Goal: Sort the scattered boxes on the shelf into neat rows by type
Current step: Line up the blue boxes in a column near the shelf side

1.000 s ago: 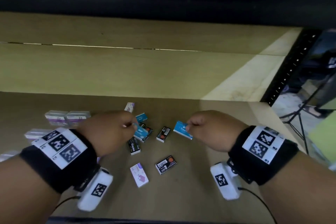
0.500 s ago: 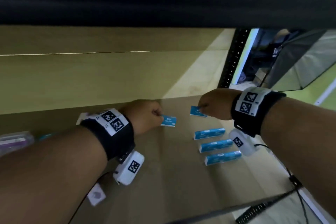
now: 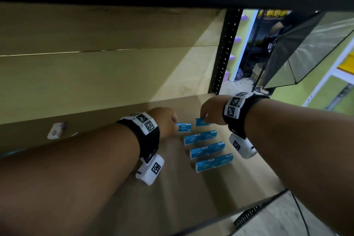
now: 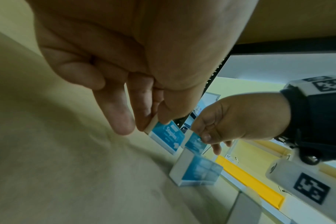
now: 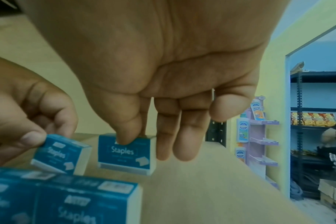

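We work on a wide brown shelf [image 3: 107, 188], and at its right end the blue type is, as far as we can judge, nearly sorted — three rows of blue staple boxes [image 3: 207, 150] already lie one behind another, each row looking like two boxes set end to end, so about six boxes placed. Beyond them we start a fourth row: our right hand [image 3: 211, 110] pinches a blue staple box [image 5: 126, 153] by its top edge with thumb and forefinger, its lower edge at or just above the board, while our left hand [image 3: 164, 120] pinches a second blue staple box [image 4: 168, 137] between thumb and fingertips, tilted and not yet down, just beside the first. That makes two boxes in hand and roughly eight blue ones in all. What is left, we judge, is to seat these two flush, then turn to the other types — only one of those shows here, a single white-and-purple box [image 3: 56, 130] lying alone well apart to the left; any further boxes are hidden behind our left arm or out of view.
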